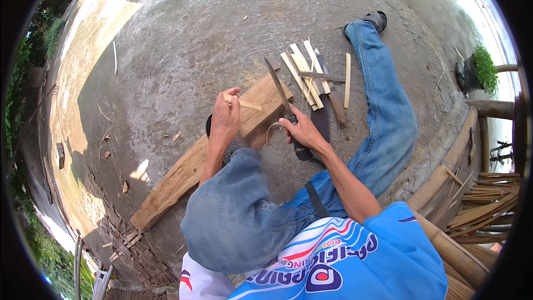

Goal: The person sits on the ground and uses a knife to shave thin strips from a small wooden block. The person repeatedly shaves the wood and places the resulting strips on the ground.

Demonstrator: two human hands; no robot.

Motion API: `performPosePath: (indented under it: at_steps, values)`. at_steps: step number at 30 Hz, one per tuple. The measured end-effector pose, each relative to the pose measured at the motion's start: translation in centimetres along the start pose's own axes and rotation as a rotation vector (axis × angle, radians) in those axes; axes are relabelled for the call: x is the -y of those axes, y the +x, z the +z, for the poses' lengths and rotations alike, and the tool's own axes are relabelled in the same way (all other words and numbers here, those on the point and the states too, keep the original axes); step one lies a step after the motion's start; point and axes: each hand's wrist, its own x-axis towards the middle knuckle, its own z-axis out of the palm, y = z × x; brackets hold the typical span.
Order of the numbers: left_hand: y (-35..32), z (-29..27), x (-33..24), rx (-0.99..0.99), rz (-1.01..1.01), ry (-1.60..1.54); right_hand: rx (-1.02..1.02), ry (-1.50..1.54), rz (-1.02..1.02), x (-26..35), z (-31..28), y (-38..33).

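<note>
The left hand [225, 119] is pinching a short bamboo strip [242, 103] between its curled fingers, holding it down flat on the far end of a long wooden plank [189, 169]. The strip is pointing off to the right, toward the blade. The right hand [302, 130] is wrapped tight around the dark handle of a big knife [279, 91], with the blade sticking up and away, leaning a bit left, its lower edge sitting just right of the strip's free end. Can't really tell if the edge is actually touching the strip or just hovering next to it.

The plank is running diagonally from near left up to the far right across the concrete ground [166, 50], and the person's bent left knee in jeans is sitting right over its middle. Just past the knife, on the far right side, a loose pile of split bamboo pieces [305, 72] is lying on the ground beside the stretched-out right leg. A second knife with a wooden handle [333, 100] is lying among them. Way over at the right edge, a bundle of longer bamboo slats [488, 200] is resting near a potted plant [477, 72].
</note>
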Motion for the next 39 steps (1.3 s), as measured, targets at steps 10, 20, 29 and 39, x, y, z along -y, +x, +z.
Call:
performPosePath:
  at_steps: [10, 20, 29, 39]
  values:
    - [-0.9, 0.1, -0.3, 0.065, 0.076, 0.026, 0.114, -0.25, 0.062, -3.3, 3.3, -1.4]
    - [-0.8, 0.7, -0.9, -0.034, 0.134, 0.038, 0.108, -0.118, 0.196, -1.4, 2.8, -1.8]
    - [-1.6, -1.8, -0.1, -0.157, -0.228, 0.153, -0.16, -0.382, -0.082, -5.5, 4.6, -0.1]
    - [-1.7, -0.4, -1.2, 0.077, -0.106, -0.219, 0.002, 0.033, 0.119, -3.0, 3.9, -0.9]
